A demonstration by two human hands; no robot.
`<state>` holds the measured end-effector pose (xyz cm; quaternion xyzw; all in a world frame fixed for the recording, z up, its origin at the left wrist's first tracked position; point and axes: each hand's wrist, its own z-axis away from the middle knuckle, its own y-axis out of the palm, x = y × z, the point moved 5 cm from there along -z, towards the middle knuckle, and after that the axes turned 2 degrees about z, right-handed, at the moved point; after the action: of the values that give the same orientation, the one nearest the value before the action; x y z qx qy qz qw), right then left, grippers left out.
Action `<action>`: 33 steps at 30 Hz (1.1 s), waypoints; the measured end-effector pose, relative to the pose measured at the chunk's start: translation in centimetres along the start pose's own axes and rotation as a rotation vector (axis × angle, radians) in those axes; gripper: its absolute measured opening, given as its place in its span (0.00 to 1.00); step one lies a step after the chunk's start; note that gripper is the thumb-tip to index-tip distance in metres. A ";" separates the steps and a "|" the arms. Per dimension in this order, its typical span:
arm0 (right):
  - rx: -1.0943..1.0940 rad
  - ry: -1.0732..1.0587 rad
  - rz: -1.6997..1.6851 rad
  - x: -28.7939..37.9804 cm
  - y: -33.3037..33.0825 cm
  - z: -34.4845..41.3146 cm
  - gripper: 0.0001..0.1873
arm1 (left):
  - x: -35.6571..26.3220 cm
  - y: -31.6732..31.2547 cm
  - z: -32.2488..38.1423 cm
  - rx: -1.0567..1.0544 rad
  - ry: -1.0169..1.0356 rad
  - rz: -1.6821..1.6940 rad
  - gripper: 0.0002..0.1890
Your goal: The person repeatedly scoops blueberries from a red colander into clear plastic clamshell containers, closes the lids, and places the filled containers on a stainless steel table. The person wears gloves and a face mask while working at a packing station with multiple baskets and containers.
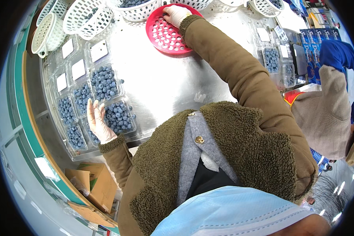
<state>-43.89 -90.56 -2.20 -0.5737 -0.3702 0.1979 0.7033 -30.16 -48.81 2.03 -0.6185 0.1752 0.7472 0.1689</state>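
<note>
My left hand (99, 122), in a thin clear glove, is over the open clear plastic clamshells at the left, its fingers extended and partly apart. Beside it sits a clamshell of blueberries (119, 117); another filled clamshell (104, 83) lies just beyond. My gloved right hand (177, 15) reaches over the far part of a red perforated round tray (168, 38). Its fingers are curled, and a dark spot, perhaps a blueberry, shows at the fingertips. Whether they pinch it is unclear. A few loose blueberries (131, 108) rest by the nearest clamshell's edge.
White perforated baskets (88, 19) line the far side of the steel table (153, 82), several holding blueberries. More clamshells (271, 60) and blue printed cartons (312, 56) stand at right, near another person's sleeve (332, 82). An open cardboard box (98, 184) is below the table's left edge.
</note>
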 end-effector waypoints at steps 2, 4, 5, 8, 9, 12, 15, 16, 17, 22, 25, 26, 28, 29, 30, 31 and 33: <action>-0.053 -0.043 -0.025 0.1 -1.0 0.7 0.16 | 0.4 0.1 0.0 0.003 0.003 -0.015 0.23; -0.115 -0.102 -0.036 1.2 -2.7 2.1 0.14 | 0.7 -1.0 0.4 -0.023 0.023 -0.043 0.23; -0.098 -0.072 -0.020 1.7 -3.4 2.8 0.13 | 1.0 -1.5 0.5 -0.018 0.054 -0.051 0.23; -0.183 -0.060 -0.357 4.0 -5.1 6.2 0.06 | 1.9 -3.7 0.9 -0.055 0.249 -0.090 0.24; -0.308 -0.270 -0.295 6.2 -5.6 7.4 0.06 | 2.5 -4.5 1.1 -0.090 0.251 -0.226 0.24; 0.060 -0.188 -0.496 9.4 -2.4 10.3 0.10 | 4.3 -5.5 2.0 -0.145 0.250 -0.469 0.23; 0.134 -0.307 -0.482 14.4 -0.7 11.1 0.10 | 4.3 -4.6 2.5 -0.125 0.413 -0.647 0.23; 0.152 -0.342 -0.489 16.2 -0.3 10.8 0.12 | 4.2 -4.1 2.6 -0.115 0.452 -0.690 0.23; 0.187 -0.337 -0.473 17.9 0.0 10.5 0.14 | 4.2 -3.7 2.7 -0.089 0.465 -0.654 0.23; 0.220 -0.475 -0.572 23.5 0.7 9.2 0.24 | 4.0 -3.6 2.8 -0.093 0.394 -0.724 0.22; 0.269 -0.357 -0.758 22.1 1.8 9.1 0.20 | 3.5 -3.5 3.5 -0.076 0.544 -0.763 0.22; 0.266 -0.329 -0.670 21.2 2.3 9.6 0.18 | 3.6 -3.5 3.5 -0.054 0.539 -0.768 0.23; 0.305 -0.195 -0.460 19.4 3.8 10.4 0.16 | 3.6 -3.5 3.6 -0.067 0.550 -0.798 0.23; 0.345 -0.118 -0.315 18.6 4.6 10.9 0.16 | 3.5 -3.4 3.6 -0.080 0.571 -0.811 0.23; 0.365 -0.143 -0.286 18.6 5.2 11.4 0.19 | 3.6 -3.4 3.6 -0.092 0.562 -0.838 0.24; 0.356 -0.214 -0.333 19.0 5.6 11.9 0.22 | 3.5 -3.4 3.5 -0.097 0.552 -0.849 0.24; 0.316 -0.282 -0.393 20.0 6.1 12.5 0.23 | 3.3 -3.4 3.5 -0.119 0.559 -0.826 0.25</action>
<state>-39.41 -66.63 -1.32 -0.3408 -0.5330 0.1907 0.7505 -32.16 -44.03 -0.78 -0.8212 -0.0887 0.4324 0.3618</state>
